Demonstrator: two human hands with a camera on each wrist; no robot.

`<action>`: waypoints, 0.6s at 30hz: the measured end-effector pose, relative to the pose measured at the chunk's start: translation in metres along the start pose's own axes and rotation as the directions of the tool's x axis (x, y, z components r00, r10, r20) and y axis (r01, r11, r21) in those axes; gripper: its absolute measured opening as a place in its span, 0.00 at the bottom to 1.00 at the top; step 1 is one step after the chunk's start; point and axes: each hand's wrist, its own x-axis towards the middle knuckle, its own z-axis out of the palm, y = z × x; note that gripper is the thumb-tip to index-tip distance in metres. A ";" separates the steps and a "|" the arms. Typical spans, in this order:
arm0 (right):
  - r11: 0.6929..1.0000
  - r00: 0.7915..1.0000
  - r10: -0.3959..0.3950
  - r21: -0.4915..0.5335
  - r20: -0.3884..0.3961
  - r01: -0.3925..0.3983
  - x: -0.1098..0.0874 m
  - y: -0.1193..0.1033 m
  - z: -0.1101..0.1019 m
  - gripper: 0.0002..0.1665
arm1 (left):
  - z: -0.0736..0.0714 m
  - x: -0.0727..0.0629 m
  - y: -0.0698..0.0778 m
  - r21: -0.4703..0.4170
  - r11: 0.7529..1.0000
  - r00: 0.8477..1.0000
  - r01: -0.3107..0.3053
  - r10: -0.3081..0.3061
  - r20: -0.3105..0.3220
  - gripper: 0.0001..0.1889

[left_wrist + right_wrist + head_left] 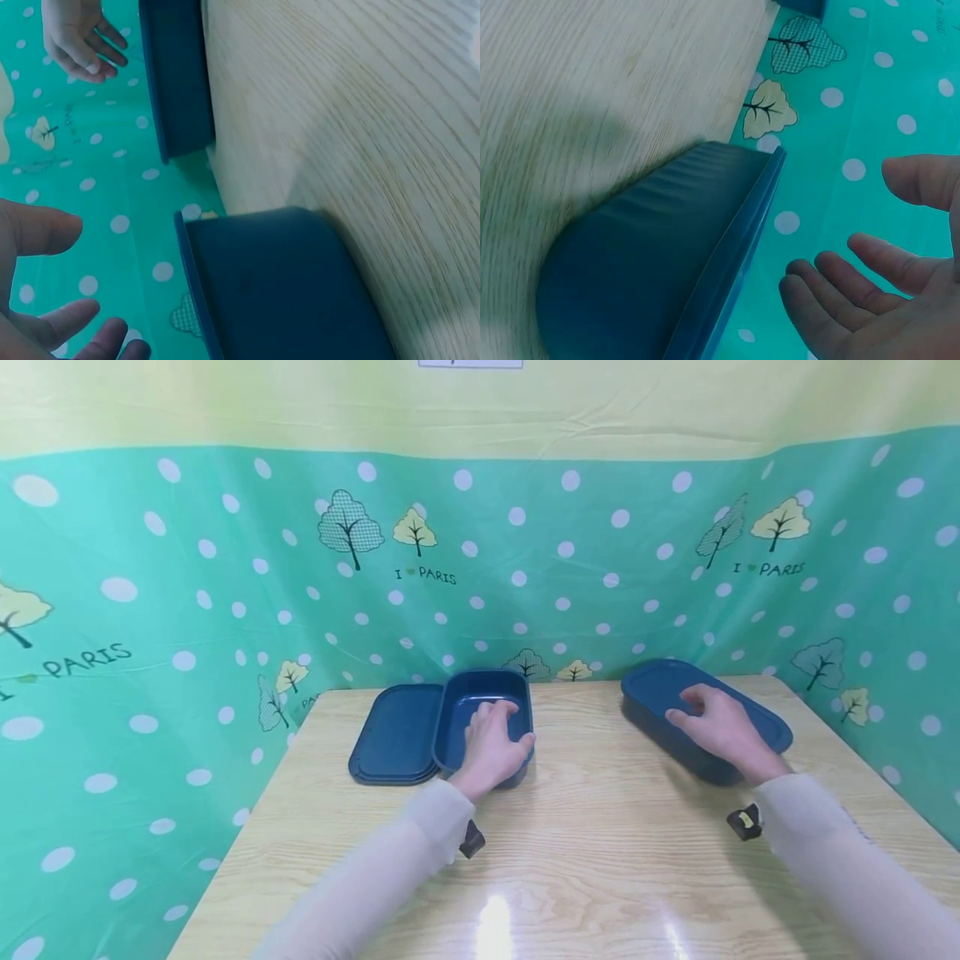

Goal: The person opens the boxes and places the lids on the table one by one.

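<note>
A dark blue open container stands at the middle-left of the table, its long side running away from me. My left hand hovers over it with loosely bent fingers and holds nothing; the left wrist view shows the hand apart from the container's wall. Against the container's left side lies a flat blue lid. At the right, a second blue container with its lid on stands at a slant. Above that lid is my right hand, fingers spread and apart from it, also in the right wrist view.
Both containers stand on a light wood-grain table. A green dotted cloth with printed trees hangs close behind the table and along both sides. Bare tabletop separates the two containers.
</note>
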 end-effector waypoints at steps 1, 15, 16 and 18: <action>1.000 1.000 0.004 0.000 0.000 -0.004 0.000 0.001 -0.001 0.41 | 0.001 0.000 0.002 0.003 1.000 1.000 -0.005 0.005 0.003 0.26; 0.999 0.999 0.035 -0.019 -0.017 -0.035 -0.005 0.018 -0.011 0.44 | 0.017 0.001 0.019 0.007 0.998 0.997 -0.067 0.067 0.028 0.24; 0.999 0.999 0.038 -0.025 -0.017 -0.038 -0.005 0.019 -0.012 0.44 | 0.018 0.001 0.019 0.007 0.997 0.997 -0.071 0.071 0.029 0.24; 0.999 0.999 0.042 -0.033 -0.017 -0.043 -0.005 0.022 -0.013 0.44 | 0.020 0.001 0.020 0.005 0.997 0.997 -0.075 0.075 0.031 0.24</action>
